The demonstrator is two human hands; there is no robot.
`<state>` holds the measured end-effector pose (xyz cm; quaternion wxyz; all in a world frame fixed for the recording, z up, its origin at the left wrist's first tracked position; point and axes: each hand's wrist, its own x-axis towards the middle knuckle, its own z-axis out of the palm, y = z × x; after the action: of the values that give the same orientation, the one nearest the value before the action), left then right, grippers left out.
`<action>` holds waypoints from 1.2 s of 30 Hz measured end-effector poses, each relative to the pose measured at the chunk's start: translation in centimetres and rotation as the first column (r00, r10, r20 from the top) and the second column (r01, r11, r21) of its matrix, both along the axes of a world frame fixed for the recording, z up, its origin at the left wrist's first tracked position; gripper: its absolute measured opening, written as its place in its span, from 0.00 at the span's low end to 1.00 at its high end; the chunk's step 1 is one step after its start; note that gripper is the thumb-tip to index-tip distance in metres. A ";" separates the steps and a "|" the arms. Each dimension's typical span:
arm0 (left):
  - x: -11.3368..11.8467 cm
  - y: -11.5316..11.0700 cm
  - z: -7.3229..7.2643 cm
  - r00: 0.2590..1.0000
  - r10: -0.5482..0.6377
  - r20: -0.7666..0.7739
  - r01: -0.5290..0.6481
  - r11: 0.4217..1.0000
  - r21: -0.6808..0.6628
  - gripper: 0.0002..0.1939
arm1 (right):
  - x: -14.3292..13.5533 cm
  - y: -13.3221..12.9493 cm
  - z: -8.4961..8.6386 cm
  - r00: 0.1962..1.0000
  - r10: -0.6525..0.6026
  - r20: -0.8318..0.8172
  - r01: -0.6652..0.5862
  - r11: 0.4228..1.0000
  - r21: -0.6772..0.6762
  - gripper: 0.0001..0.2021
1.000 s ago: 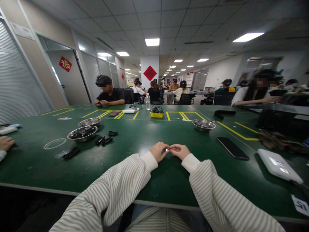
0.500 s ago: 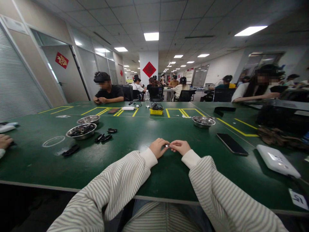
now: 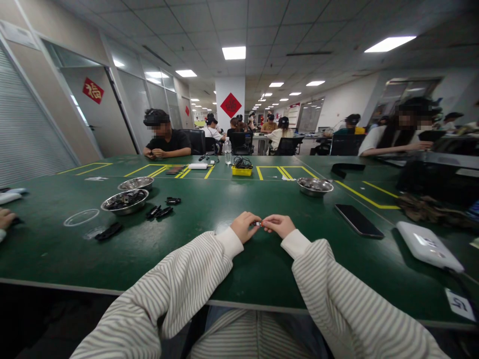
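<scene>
My left hand (image 3: 244, 225) and my right hand (image 3: 279, 225) meet at the middle of the green table (image 3: 209, 249), fingertips together. Between them they pinch a tiny metallic part (image 3: 259, 224) with a speck of orange at one end; most of it is hidden by the fingers. Both hands rest on the tabletop, wrists in striped sleeves. What the small part is cannot be made out.
Two steel bowls (image 3: 125, 200) of dark parts and loose black pieces (image 3: 159, 212) lie at the left. A third bowl (image 3: 315, 186), a phone (image 3: 358, 220) and a white device (image 3: 428, 246) lie at the right. Another person's hand (image 3: 5, 218) rests at the far left edge. People sit across the table.
My hands stay joined on the small part. The view has tilted a little, so everything sits slightly higher in the frame.
</scene>
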<state>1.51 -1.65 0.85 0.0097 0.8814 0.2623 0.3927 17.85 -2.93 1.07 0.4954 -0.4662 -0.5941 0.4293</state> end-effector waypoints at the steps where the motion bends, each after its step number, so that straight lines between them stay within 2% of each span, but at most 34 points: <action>1: 0.0 0.0 0.0 1.000 -0.004 -0.006 0.004 1.000 0.004 0.07 | 0.0 0.0 0.0 1.000 -0.002 0.004 0.002 1.000 -0.002 0.11; 12: -0.1 -0.3 0.2 0.997 0.013 -0.083 -0.007 0.997 0.078 0.11 | 0.2 0.1 -0.3 0.998 0.013 0.056 -0.012 1.000 -0.012 0.11; 17: -0.4 -0.2 0.0 0.993 0.110 -0.032 -0.107 0.992 0.072 0.11 | 0.4 0.1 -0.3 0.986 0.132 0.106 -0.131 0.991 -0.020 0.15; 21: -0.9 1.3 -0.5 0.982 0.189 -0.001 -0.189 0.981 0.046 0.11 | 0.3 0.3 -0.5 0.961 0.263 0.081 -0.261 0.965 -0.037 0.23; 24: -2.1 3.4 -0.6 0.953 0.301 -0.028 -0.301 0.953 0.024 0.10 | 0.4 0.6 -0.7 0.973 0.214 0.085 -0.213 0.977 -0.025 0.24; 27: -4.7 5.9 -0.4 0.873 0.480 -0.089 -0.483 0.875 -0.025 0.10 | 0.7 0.9 -0.8 0.990 0.110 0.093 -0.107 0.994 -0.034 0.22; 29: -7.0 7.5 -0.3 0.786 0.600 -0.151 -0.614 0.786 -0.070 0.10 | 0.8 0.9 -0.8 0.990 0.080 0.114 -0.075 0.996 -0.040 0.19; 31: -9.4 8.8 -0.2 0.677 0.700 -0.228 -0.733 0.669 -0.123 0.11 | 0.8 0.8 -0.8 0.986 0.082 0.148 -0.077 0.996 -0.036 0.17; 33: -11.2 9.8 -0.2 0.581 0.754 -0.308 -0.814 0.551 -0.184 0.12 | 0.7 0.7 -0.8 0.980 0.091 0.178 -0.088 0.996 -0.028 0.15; 34: -11.9 10.1 -0.3 0.551 0.761 -0.343 -0.834 0.510 -0.210 0.12 | 0.6 0.7 -0.8 0.978 0.092 0.188 -0.089 0.996 -0.025 0.14; 36: -12.5 10.4 -0.4 0.537 0.746 -0.393 -0.843 0.484 -0.235 0.12 | 0.6 0.6 -0.8 0.975 0.093 0.201 -0.089 0.996 -0.026 0.14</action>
<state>-10.99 8.75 0.42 -0.0272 0.6745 0.7152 0.1809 18.43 -2.34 0.31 0.4086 -0.4837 -0.6584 0.4069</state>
